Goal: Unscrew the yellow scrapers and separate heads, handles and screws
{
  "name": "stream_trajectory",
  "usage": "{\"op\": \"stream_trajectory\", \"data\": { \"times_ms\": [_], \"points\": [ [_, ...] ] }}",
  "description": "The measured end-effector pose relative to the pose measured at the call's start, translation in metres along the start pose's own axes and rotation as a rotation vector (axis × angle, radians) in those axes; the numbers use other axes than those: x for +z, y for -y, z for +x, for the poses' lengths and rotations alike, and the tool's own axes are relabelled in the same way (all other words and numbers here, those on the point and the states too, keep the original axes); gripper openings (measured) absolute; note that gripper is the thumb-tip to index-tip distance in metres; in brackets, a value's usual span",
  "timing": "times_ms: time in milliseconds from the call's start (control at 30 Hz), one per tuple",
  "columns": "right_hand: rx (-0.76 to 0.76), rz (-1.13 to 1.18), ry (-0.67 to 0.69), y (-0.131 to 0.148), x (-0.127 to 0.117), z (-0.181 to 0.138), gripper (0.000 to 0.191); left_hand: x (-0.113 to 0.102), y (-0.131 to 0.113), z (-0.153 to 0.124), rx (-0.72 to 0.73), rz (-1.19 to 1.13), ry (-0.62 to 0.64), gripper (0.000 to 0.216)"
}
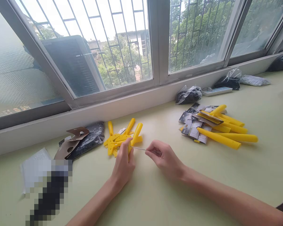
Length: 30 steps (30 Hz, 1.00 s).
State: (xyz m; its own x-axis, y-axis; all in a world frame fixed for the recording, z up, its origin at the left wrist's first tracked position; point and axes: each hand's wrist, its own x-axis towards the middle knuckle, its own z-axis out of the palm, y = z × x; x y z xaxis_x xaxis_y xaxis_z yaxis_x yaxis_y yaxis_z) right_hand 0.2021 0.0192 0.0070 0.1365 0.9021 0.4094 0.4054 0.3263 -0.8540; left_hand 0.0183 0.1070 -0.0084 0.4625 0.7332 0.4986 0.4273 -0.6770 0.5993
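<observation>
My left hand point(124, 164) is closed around a yellow plastic handle point(131, 142), at the near edge of a small pile of yellow handles point(122, 135). A thin metal blade point(139, 148) runs level from that handle toward my right hand point(166, 158), which pinches its other end between thumb and fingers. Both hands hover just above the pale green table point(155, 194), close together near the middle.
A second pile of long yellow handles and dark printed cards point(214, 125) lies to the right. Brown card pieces on a black bag point(82, 141) and a clear packet point(35, 166) lie at the left. Black bags point(188, 94) line the window sill.
</observation>
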Motion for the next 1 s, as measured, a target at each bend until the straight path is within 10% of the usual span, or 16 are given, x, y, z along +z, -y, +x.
{"op": "stream_trajectory", "data": {
  "times_ms": [333,567,1000],
  "points": [
    [0.249,0.026,0.104,0.0023,-0.0038,0.0013,0.046,0.0003,0.0003,-0.0006,0.034,0.008,-0.018,0.043],
    [0.048,0.036,-0.030,-0.0013,-0.0047,0.0017,0.018,0.0006,0.0020,-0.0003,0.029,0.013,0.007,0.045],
    [0.172,-0.006,0.021,0.0000,-0.0068,0.0028,0.028,-0.0046,-0.0040,0.0006,-0.025,-0.211,0.096,0.047]
  ]
}}
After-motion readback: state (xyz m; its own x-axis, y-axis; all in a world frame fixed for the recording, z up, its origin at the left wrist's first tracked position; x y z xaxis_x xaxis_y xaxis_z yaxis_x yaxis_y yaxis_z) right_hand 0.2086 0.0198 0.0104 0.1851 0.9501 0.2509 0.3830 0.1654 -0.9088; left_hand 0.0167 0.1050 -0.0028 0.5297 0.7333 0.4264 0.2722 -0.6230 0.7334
